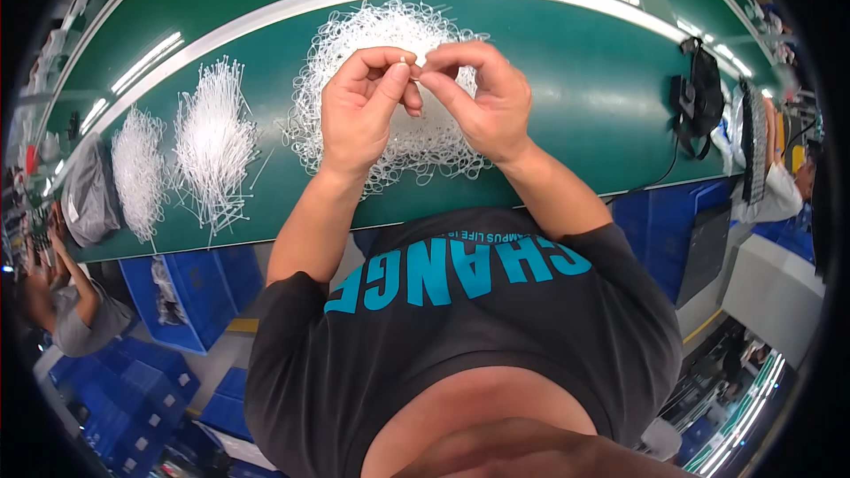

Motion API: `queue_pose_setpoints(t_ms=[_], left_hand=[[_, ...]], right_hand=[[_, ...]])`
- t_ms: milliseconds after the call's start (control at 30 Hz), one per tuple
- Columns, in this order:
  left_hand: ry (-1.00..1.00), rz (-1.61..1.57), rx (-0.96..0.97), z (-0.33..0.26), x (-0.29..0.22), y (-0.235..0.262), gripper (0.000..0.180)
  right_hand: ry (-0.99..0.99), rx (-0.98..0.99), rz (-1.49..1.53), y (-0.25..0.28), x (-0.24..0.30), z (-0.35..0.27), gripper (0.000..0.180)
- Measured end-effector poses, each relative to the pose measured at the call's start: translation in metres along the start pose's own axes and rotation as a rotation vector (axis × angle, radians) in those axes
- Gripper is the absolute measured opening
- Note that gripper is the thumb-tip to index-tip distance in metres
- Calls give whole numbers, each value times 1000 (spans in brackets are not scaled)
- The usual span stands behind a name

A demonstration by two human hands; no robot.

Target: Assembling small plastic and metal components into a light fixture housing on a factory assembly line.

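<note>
Just above the middle of the frame, the left hand (359, 115) and the right hand (482, 97) meet fingertip to fingertip over a green work table (575, 80). Both are curled nearly closed, thumb and forefinger pinching the same thin white plastic tie (413, 69), which shows only as a tiny pale bit between the fingertips. Directly beneath and behind the hands lies a tangled heap of looped white plastic ties (390, 26), resting on the table. Toward the left of the frame sit 2 bundles of straight white plastic ties (212, 146), side by side but apart. A black corded device (699, 97) lies at the right end of the table. Blue plastic crates (177, 292) stand below the table edge at lower left.
</note>
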State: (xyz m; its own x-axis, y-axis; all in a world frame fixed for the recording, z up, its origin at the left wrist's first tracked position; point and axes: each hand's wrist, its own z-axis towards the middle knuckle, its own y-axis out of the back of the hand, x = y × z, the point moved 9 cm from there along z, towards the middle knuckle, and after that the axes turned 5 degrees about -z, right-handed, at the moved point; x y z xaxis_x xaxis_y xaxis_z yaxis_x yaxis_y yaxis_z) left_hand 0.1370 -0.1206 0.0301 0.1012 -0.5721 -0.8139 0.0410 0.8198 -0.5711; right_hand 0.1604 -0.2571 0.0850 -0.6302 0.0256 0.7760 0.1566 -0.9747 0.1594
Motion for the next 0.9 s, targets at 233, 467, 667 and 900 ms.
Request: queue_pose_setpoints(t_ms=[233, 467, 667, 900], left_hand=[[-129, 118, -128, 2, -6, 6, 14], [-191, 139, -182, 1, -13, 9, 12], [-190, 163, -172, 1, -13, 10, 12], [-203, 274, -183, -2, -13, 7, 13]], right_hand=[[41, -95, -34, 5, -6, 3, 20], [190, -67, -173, 5, 7, 1, 16], [193, -54, -185, 3, 6, 0, 13], [178, -17, -172, 5, 6, 0, 18]])
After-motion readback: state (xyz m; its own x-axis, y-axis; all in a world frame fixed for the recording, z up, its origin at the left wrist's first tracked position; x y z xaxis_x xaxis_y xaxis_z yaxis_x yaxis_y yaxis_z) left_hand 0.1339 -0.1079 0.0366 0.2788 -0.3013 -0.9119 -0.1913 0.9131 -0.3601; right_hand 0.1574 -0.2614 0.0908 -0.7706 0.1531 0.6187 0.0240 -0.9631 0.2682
